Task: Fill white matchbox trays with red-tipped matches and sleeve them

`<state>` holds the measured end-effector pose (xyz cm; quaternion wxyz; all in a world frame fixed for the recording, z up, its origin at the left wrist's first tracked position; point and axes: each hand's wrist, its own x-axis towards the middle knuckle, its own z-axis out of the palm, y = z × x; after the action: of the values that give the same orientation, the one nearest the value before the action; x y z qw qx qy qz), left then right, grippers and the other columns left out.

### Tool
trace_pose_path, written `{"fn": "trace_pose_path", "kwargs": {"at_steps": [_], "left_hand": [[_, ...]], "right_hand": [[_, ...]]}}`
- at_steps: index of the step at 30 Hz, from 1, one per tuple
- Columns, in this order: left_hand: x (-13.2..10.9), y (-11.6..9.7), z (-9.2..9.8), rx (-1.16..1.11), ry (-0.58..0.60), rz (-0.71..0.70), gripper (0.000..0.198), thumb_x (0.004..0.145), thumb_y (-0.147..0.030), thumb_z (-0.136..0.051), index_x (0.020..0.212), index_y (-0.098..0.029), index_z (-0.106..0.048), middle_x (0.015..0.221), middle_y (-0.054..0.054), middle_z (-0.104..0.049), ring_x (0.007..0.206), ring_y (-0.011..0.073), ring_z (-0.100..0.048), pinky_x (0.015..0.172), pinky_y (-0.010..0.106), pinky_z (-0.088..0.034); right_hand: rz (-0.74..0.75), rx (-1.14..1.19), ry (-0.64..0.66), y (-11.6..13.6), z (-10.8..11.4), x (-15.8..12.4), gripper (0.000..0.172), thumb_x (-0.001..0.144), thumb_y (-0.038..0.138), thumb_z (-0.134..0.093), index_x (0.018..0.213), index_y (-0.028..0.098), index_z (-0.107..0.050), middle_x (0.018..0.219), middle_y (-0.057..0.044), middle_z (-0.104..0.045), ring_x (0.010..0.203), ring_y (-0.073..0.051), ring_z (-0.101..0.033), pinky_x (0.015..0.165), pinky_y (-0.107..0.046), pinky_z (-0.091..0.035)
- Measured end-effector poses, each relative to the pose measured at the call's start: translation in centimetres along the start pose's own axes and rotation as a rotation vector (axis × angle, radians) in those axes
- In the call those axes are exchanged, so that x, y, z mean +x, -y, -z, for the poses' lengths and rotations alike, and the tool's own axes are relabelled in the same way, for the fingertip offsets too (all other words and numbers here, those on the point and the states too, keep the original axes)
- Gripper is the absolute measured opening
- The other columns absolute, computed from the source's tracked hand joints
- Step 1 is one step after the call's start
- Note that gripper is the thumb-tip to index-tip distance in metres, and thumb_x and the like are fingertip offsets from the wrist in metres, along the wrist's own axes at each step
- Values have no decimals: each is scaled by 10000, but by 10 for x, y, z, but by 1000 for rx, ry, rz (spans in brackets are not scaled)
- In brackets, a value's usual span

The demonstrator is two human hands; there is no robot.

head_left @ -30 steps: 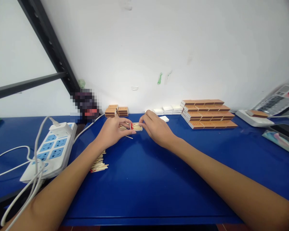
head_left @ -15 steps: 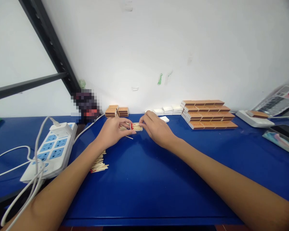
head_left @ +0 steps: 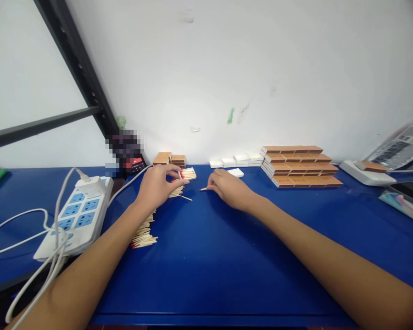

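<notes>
My left hand is closed on a small white matchbox tray, thumb and fingers at its left end. Red-headed matches lie in the tray. To the right, my right hand pinches a single match, its red head pointing left, just above or on the blue table. Under and beside my left hand are loose matches, one of them sticking out to the right. More matches form a pile by my left forearm, which partly covers them.
Brown matchboxes are stacked in steps at the back right; a few more matchboxes stand back left. White trays line the wall, with one white tray in front. A power strip with cables lies left, a white device right.
My left hand has shifted the filled tray slightly left and back. My right hand has come away from the tray to the right, with one match between its fingers.
</notes>
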<state>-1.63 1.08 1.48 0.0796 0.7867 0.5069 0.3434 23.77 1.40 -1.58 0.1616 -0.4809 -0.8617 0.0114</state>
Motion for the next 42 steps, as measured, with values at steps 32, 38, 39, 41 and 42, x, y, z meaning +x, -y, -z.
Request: {"fn": "trace_pose_path", "kwargs": {"at_steps": [32, 38, 39, 41, 42], "left_hand": [[-6, -8, -3, 23, 129, -169, 282, 888, -522, -799, 989, -259, -807, 955, 39, -780, 947, 254, -682, 829, 366, -491], [-7, -10, -3, 9, 121, -149, 282, 873, -501, -818, 1009, -253, -814, 973, 55, -758, 967, 258, -670, 846, 363, -499], [-6, -9, -3, 15, 125, -149, 285, 870, -491, -822, 1023, -250, -815, 984, 61, -756, 975, 262, -672, 855, 368, -505], [-7, -8, -5, 37, 140, -157, 300, 863, -470, -835, 1058, -243, -815, 1004, 76, -756, 995, 273, -675, 880, 383, -516], [-7, -8, -5, 51, 147, -165, 306, 864, -463, -836, 1069, -237, -813, 1006, 82, -756, 1003, 278, -676, 891, 391, -520]], "right_hand": [[-95, -17, -148, -53, 24, 23, 125, 978, 169, -603, 971, 150, -727, 941, -97, -705, 933, -230, -628, 840, -326, -430], [44, -22, -55, -12, 18, 90, 209, 1022, 326, -642, 1136, 161, -699, 1013, -64, -718, 872, -173, -638, 776, -276, -432], [65, -31, -51, -5, 16, 102, 277, 1008, 362, -674, 1199, 162, -678, 1092, -74, -712, 918, -174, -647, 798, -273, -442], [100, -63, -45, 6, 13, 121, 431, 969, 433, -730, 1290, 160, -636, 1246, -105, -676, 1017, -195, -656, 842, -285, -460], [111, -87, -40, 11, 11, 129, 467, 959, 436, -742, 1309, 150, -627, 1294, -125, -657, 1047, -214, -659, 854, -300, -468]]}}
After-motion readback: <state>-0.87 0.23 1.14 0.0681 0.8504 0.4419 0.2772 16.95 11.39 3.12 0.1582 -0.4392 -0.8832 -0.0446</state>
